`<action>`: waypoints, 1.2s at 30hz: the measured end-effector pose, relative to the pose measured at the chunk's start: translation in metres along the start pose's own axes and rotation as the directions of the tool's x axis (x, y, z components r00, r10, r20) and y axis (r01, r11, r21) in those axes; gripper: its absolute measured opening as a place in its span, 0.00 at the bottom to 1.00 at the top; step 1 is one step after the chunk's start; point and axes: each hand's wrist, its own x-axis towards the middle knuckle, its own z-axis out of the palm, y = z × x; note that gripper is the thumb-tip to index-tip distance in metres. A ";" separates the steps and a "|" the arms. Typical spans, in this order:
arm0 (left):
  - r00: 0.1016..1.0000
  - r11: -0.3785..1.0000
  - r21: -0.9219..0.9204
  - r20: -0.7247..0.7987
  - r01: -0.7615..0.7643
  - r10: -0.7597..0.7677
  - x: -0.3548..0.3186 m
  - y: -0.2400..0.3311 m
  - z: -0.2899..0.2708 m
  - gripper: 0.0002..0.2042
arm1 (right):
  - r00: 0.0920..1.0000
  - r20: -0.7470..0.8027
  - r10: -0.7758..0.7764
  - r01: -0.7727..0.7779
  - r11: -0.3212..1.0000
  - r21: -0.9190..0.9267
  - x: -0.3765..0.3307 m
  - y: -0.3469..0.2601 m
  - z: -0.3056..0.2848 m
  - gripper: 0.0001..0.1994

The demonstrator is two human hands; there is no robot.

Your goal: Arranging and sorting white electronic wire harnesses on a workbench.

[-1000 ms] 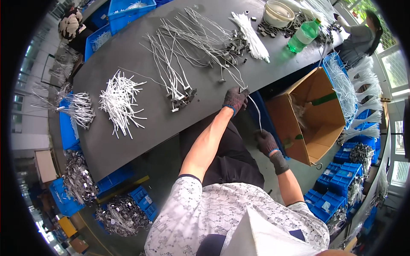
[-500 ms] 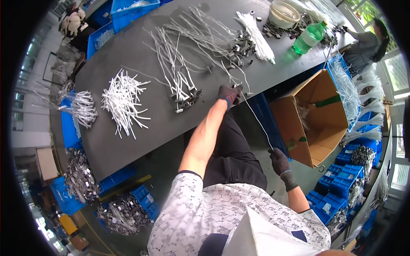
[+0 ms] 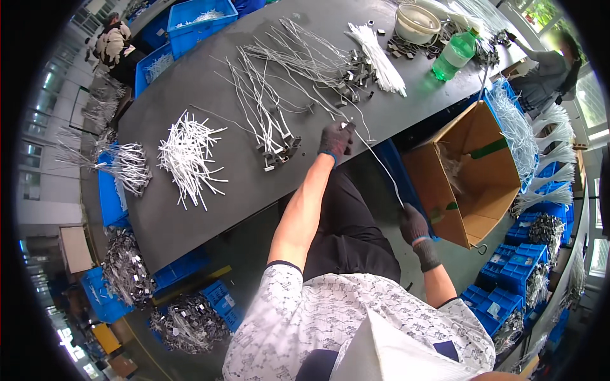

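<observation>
A thin white cable [image 3: 384, 169] is stretched slantwise across the near edge of a dark grey, smooth tabletop [image 3: 235, 171], pulled nearly straight between two gloved hands. Its upper part is gripped by the closed fingers of the left hand [image 3: 337, 140], in a dark knitted glove, just above the tabletop's near edge. Its lower end is held in the curled fingers of the right hand [image 3: 414, 223], gloved likewise, off the tabletop's near edge. Loose white cables with dark connectors [image 3: 273, 149] are spread over the tabletop's middle, and a heap of short white strips [image 3: 189, 159] is piled on its left part. A green plastic bottle [image 3: 454, 57] is stood on its right part. An open brown cardboard box [image 3: 427, 181] is placed beside the tabletop's right near edge.
</observation>
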 end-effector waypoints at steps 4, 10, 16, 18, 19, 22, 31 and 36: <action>0.993 1.000 0.009 -0.114 -0.021 0.022 0.023 0.014 -0.008 0.11 | 0.974 0.151 0.169 -0.137 0.970 -0.199 -0.087 0.081 0.011 0.08; 0.964 0.993 0.100 -0.249 -0.065 0.088 0.004 -0.013 -0.012 0.16 | 0.974 0.111 0.198 -0.199 0.980 -0.002 -0.145 0.065 0.010 0.10; 0.900 0.963 0.103 -0.343 -0.248 0.269 -0.080 -0.046 -0.101 0.08 | 0.991 0.081 0.103 -0.112 0.987 0.117 -0.147 0.069 0.027 0.18; 0.840 0.970 0.114 -0.486 -0.215 0.243 -0.103 -0.065 -0.150 0.07 | 0.989 0.129 0.076 -0.097 0.982 0.165 -0.135 0.079 0.029 0.22; 0.705 0.929 0.329 -0.618 -0.171 0.349 -0.110 -0.087 -0.190 0.09 | 0.997 0.076 -0.002 -0.006 0.994 0.105 -0.126 0.080 0.033 0.20; 0.475 0.826 0.539 -0.777 0.164 0.413 -0.137 -0.082 -0.263 0.15 | 0.994 0.080 -0.068 0.065 0.997 0.041 -0.106 0.071 0.035 0.18; 0.563 0.550 0.468 -0.826 0.692 -0.004 -0.082 -0.071 -0.388 0.23 | 0.976 0.217 0.018 0.018 0.987 -0.162 -0.060 0.045 0.047 0.11; 0.605 0.405 0.561 -0.796 0.722 0.025 -0.070 -0.115 -0.442 0.20 | 0.908 0.410 0.088 -0.002 0.978 -0.207 -0.079 0.055 0.054 0.12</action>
